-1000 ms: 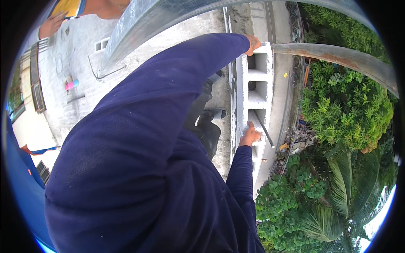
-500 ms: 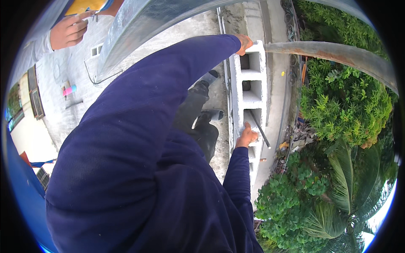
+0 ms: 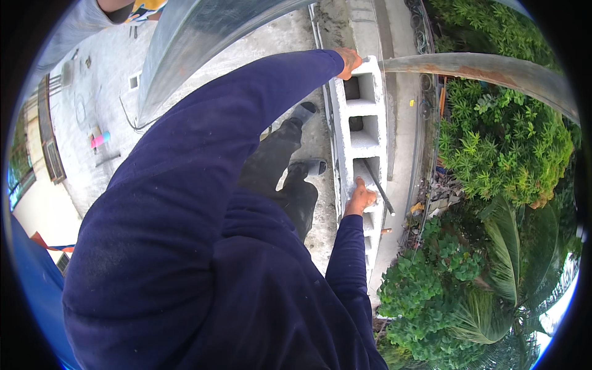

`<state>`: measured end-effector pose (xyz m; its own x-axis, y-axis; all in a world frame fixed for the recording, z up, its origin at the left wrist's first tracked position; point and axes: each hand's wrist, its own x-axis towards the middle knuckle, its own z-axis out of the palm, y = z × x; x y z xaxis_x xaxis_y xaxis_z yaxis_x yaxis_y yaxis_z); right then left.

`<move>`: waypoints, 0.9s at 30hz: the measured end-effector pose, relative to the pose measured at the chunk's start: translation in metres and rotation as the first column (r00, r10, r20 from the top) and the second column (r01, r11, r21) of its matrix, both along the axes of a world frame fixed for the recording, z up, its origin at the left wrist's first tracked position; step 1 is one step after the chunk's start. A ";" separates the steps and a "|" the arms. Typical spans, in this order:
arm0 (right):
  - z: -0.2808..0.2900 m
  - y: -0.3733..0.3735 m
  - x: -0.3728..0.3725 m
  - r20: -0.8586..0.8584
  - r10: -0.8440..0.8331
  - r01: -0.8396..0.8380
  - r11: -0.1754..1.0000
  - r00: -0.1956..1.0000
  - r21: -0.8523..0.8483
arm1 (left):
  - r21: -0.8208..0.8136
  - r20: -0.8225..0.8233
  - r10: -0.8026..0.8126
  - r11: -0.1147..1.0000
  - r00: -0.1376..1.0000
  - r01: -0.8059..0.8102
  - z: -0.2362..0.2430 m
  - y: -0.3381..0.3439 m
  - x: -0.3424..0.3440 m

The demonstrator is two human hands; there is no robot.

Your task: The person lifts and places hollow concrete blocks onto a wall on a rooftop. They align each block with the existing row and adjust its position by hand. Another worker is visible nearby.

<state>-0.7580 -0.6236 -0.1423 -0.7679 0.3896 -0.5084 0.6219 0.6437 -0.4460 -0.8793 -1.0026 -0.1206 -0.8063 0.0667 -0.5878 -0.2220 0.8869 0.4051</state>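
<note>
A row of grey-white hollow concrete blocks runs away from me along a wall, with their square cells facing up. My left hand is closed round the far end of the block; most of its fingers are hidden behind the edge. Nearer to me, my right hand grips the block by its left wall, one digit stretched along the rim toward a cell. A dark steel bar sticks out of that cell, slanting to the right. Further block cells lie below my right hand.
A rusty metal pipe crosses beyond the block's far end. Left of it rises a broad grey metal sheet. Bushes and a palm grow on the right. At upper left shows another person's sleeve. My feet stand on concrete left of the blocks.
The other person's hand at the upper left has gone out of view. The block's far end, with my left hand on it, appears slightly further left; both my hands keep their hold.
</note>
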 end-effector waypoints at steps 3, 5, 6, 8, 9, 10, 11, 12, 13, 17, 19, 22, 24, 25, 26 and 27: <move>0.008 -0.004 -0.001 -0.024 0.036 -0.036 0.999 0.999 0.009 | -0.005 -0.034 0.001 1.000 0.999 -0.001 -0.004 -0.002 -0.001; 0.012 -0.006 -0.002 -0.020 0.115 -0.113 0.989 0.993 0.093 | 0.001 -0.076 -0.016 1.000 0.997 0.016 -0.008 -0.002 0.000; 0.013 -0.006 -0.002 -0.006 0.118 -0.117 0.989 0.993 0.093 | 0.007 -0.092 0.004 1.000 0.996 -0.004 -0.010 -0.002 0.001; 0.012 -0.005 -0.002 0.030 0.103 -0.104 0.993 0.994 0.058 | 0.019 -0.090 0.022 1.000 0.996 -0.020 -0.013 -0.002 0.001; 0.010 -0.005 -0.002 0.014 0.114 -0.114 0.991 0.993 0.069 | 0.025 -0.069 0.022 0.999 0.997 -0.021 -0.014 -0.002 0.001; 0.008 -0.004 -0.001 -0.014 0.125 -0.124 0.989 0.992 0.077 | 0.036 -0.080 0.041 0.999 0.996 -0.039 -0.016 -0.002 0.002; 0.005 -0.004 -0.001 -0.023 0.121 -0.119 0.989 0.992 0.084 | 0.048 -0.090 0.056 0.998 0.994 -0.052 -0.016 -0.001 0.003; 0.002 -0.003 0.000 0.041 0.103 -0.107 0.987 0.994 0.117 | 0.061 -0.098 0.069 0.996 0.993 -0.064 -0.017 -0.001 0.004; -0.001 -0.004 0.002 0.005 0.133 -0.133 0.984 0.991 0.123 | 0.052 -0.113 0.061 0.997 0.992 -0.055 -0.017 -0.002 0.004; -0.009 -0.007 0.010 -0.066 0.205 -0.189 0.962 0.976 0.199 | 0.019 -0.085 0.015 1.000 0.996 -0.014 -0.017 -0.006 0.002; -0.008 -0.009 0.013 0.061 0.153 -0.162 0.967 0.986 0.198 | -0.008 -0.072 -0.026 1.000 0.997 0.025 -0.015 -0.008 -0.001; -0.004 -0.015 0.015 0.023 0.064 -0.066 0.993 0.998 0.101 | -0.017 -0.077 -0.034 0.999 0.996 0.032 -0.012 -0.009 -0.004; 0.002 -0.018 0.016 0.025 0.040 -0.041 0.997 0.999 0.066 | -0.029 -0.067 -0.045 0.999 0.997 0.043 -0.010 -0.008 -0.006; 0.004 -0.019 0.016 0.007 0.037 -0.037 0.997 0.999 0.070 | -0.038 -0.056 -0.055 0.998 0.997 0.053 -0.009 -0.008 -0.006; 0.007 -0.021 0.017 -0.010 0.037 -0.036 0.996 0.999 0.077 | -0.049 -0.043 -0.061 0.997 0.997 0.058 -0.009 -0.008 -0.007; 0.009 -0.022 0.017 -0.031 0.036 -0.033 0.995 0.999 0.094 | -0.061 -0.039 -0.063 0.996 0.997 0.060 -0.010 -0.008 -0.007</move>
<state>-0.7410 -0.6451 -0.1333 -0.7975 0.4072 -0.4452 0.5844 0.7046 -0.4025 -0.8867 -1.0109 -0.1304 -0.8253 0.0822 -0.5587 -0.1508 0.9214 0.3583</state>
